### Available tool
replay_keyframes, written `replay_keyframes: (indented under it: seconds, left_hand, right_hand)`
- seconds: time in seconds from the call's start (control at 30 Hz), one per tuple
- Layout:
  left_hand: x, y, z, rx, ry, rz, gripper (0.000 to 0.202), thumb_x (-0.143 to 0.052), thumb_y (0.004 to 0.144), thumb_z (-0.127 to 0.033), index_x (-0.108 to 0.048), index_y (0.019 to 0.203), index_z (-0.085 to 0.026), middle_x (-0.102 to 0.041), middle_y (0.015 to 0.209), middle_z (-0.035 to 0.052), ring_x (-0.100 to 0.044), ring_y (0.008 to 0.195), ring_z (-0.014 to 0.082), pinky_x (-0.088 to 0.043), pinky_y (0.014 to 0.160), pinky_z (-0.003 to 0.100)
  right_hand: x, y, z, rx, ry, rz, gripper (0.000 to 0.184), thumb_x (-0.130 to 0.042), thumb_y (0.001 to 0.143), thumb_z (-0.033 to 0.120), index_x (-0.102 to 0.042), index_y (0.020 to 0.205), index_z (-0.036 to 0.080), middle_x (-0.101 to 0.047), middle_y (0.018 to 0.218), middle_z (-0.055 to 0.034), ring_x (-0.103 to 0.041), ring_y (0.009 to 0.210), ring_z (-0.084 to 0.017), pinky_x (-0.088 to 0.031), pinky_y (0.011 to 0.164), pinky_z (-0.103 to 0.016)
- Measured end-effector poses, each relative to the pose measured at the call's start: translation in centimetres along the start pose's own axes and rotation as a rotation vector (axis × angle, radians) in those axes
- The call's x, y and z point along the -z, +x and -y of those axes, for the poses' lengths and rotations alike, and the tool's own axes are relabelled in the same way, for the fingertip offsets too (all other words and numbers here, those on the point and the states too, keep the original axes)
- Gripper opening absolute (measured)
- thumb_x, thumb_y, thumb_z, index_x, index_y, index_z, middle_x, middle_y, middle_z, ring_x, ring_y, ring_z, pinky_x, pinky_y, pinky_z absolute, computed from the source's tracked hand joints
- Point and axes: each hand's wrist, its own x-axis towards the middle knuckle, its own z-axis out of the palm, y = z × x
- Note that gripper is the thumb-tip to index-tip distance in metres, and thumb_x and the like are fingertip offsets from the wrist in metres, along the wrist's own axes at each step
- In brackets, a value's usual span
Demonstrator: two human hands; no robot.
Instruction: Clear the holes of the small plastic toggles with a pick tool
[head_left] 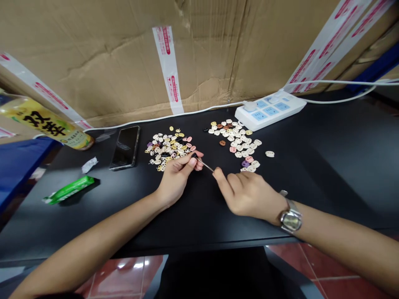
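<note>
My left hand pinches a small black piece between thumb and fingers, just in front of the left pile. In my right hand is a thin metal tool with a slender shaft; its tip meets the black piece, and its handle is hidden in my fist. Beyond my left hand lies a pile of small cream, yellow, pink and dark pieces, some with little stubs. A second pile of small oval pieces with holes, mostly cream, spreads beyond my right hand. One cream piece lies apart on the right.
A white power strip with a cable stands behind the right pile. Left of the piles are a phone, a green wrapper, a crumpled white scrap and a yellow drink bottle. Cardboard closes off the black table's back.
</note>
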Motion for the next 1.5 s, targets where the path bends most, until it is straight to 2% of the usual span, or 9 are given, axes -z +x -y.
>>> replay_keyframes:
  seconds: [0.1,0.3,0.5,0.7,0.93,1.13,1.23,1.37,1.5]
  left_hand:
    - [-0.1,0.1,-0.1,-0.014,-0.017,0.0,0.025,-0.071,0.085,-0.034,-0.071,0.068,-0.015,-0.061,0.077,0.0029,-0.053,0.078,0.0129,-0.043,0.081,0.027]
    - [-0.1,0.0,-0.3,0.026,-0.07,-0.031,0.014,-0.073,0.083,-0.029,-0.074,0.083,-0.015,-0.061,0.076,0.0017,-0.05,0.074,0.0116,-0.042,0.079,0.026]
    - [-0.1,0.1,-0.3,0.015,-0.071,-0.044,0.013,-0.073,0.082,-0.028,-0.073,0.081,-0.015,-0.059,0.075,0.0015,-0.049,0.073,0.0118,-0.041,0.078,0.027]
    - [0.0,0.2,-0.4,0.027,-0.086,-0.053,0.017,-0.075,0.08,-0.03,-0.072,0.078,-0.014,-0.058,0.073,0.0015,-0.048,0.072,0.011,-0.041,0.075,0.025]
    - [0.2,0.4,-0.1,0.015,-0.12,-0.064,0.019,-0.075,0.079,-0.027,-0.069,0.069,-0.013,-0.057,0.073,0.001,-0.046,0.071,0.0101,-0.041,0.075,0.025]
    - [0.2,0.2,-0.3,0.031,-0.132,-0.075,0.012,-0.072,0.081,-0.025,-0.072,0.082,-0.013,-0.057,0.074,0.0014,-0.047,0.071,0.0111,-0.04,0.074,0.026]
    - [0.1,0.2,-0.4,0.027,-0.122,-0.081,0.012,-0.072,0.081,-0.024,-0.072,0.083,-0.013,-0.056,0.073,0.0011,-0.046,0.071,0.0111,-0.04,0.074,0.026]
    - [0.1,0.3,-0.3,0.013,-0.123,-0.083,0.013,-0.072,0.08,-0.024,-0.069,0.073,-0.013,-0.055,0.071,0.0008,-0.046,0.07,0.0111,-0.04,0.073,0.026]
    - [0.2,0.4,-0.3,0.011,-0.14,-0.098,0.012,-0.072,0.08,-0.023,-0.07,0.074,-0.012,-0.056,0.073,0.0017,-0.045,0.07,0.0105,-0.04,0.072,0.025]
  right_hand:
    - [0.0,0.4,1.0,0.046,-0.112,0.0,0.023,-0.051,0.082,-0.006,-0.071,0.095,-0.006,-0.051,0.046,0.0004,-0.044,0.036,-0.011,-0.031,0.038,-0.025]
    - [-0.8,0.5,1.0,-0.349,0.293,0.079,0.03,-0.043,0.098,0.012,-0.07,0.086,0.01,-0.051,0.047,0.004,-0.041,0.038,-0.007,-0.032,0.042,-0.021]
    - [-0.5,0.9,1.8,0.013,-0.156,-0.028,0.022,-0.054,0.08,-0.005,-0.071,0.094,-0.005,-0.051,0.045,0.0008,-0.042,0.036,-0.01,-0.028,0.04,-0.024]
    - [-1.3,0.7,0.9,-0.306,0.27,0.11,0.031,-0.042,0.097,0.008,-0.07,0.085,0.01,-0.05,0.047,0.0039,-0.038,0.038,-0.007,-0.03,0.041,-0.02]
    - [-0.6,1.6,1.8,0.025,-0.073,-0.007,0.027,-0.046,0.085,-0.008,-0.071,0.094,-0.005,-0.053,0.045,-0.0015,-0.042,0.036,-0.009,-0.029,0.036,-0.021]
    - [-1.5,1.1,0.5,-0.302,0.28,0.091,0.032,-0.041,0.098,0.01,-0.071,0.086,0.009,-0.052,0.048,0.0034,-0.041,0.038,-0.006,-0.031,0.04,-0.019]
    - [-1.5,0.9,-0.3,-0.192,0.257,0.096,0.03,-0.04,0.096,0.006,-0.07,0.092,0.008,-0.053,0.049,0.0021,-0.043,0.04,-0.008,-0.032,0.041,-0.021]
    - [-1.0,1.3,0.9,0.053,-0.08,0.013,0.028,-0.045,0.086,-0.004,-0.07,0.098,-0.002,-0.053,0.047,-0.0005,-0.044,0.038,-0.011,-0.03,0.039,-0.023]
    - [-1.1,1.9,2.0,-0.077,-0.045,0.009,0.028,-0.044,0.088,-0.003,-0.071,0.093,-0.001,-0.055,0.047,-0.0009,-0.046,0.037,-0.01,-0.03,0.039,-0.023]
